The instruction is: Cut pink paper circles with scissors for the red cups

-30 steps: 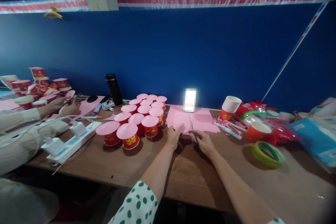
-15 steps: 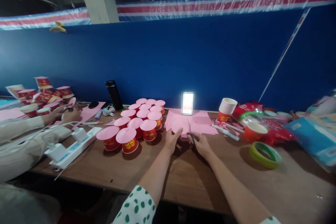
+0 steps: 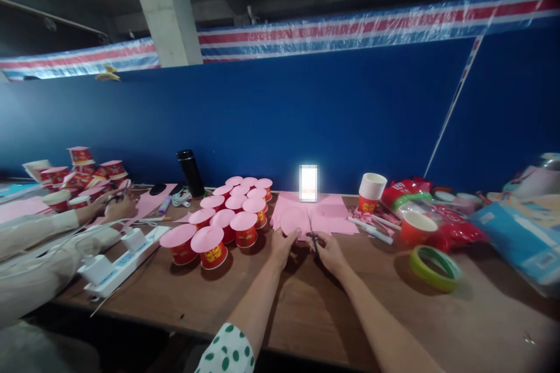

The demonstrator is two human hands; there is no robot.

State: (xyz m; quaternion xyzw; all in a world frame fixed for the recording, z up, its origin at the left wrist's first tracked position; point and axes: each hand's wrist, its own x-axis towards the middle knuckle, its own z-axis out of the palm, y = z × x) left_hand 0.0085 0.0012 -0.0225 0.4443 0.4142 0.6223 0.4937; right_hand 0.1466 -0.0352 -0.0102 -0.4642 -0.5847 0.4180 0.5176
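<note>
My left hand pinches the lower edge of a round pink paper disc. In my right hand is a pair of dark scissors, its blades pointing away from me along the right side of the disc. Whether the blades touch the paper I cannot tell. Behind both hands lies a spread of pink paper sheets. To the left of my left hand stand several red paper cups, each topped with a pink paper disc.
At the right are a stack of paper cups, a marker, a single cup and a roll of tape. At left, a co-worker's hand is near a white power strip. A black flask stands at the back.
The view has tilted up a little, so the table things sit lower in the picture. Both hands keep their hold, and the scissors stay beside the disc.
</note>
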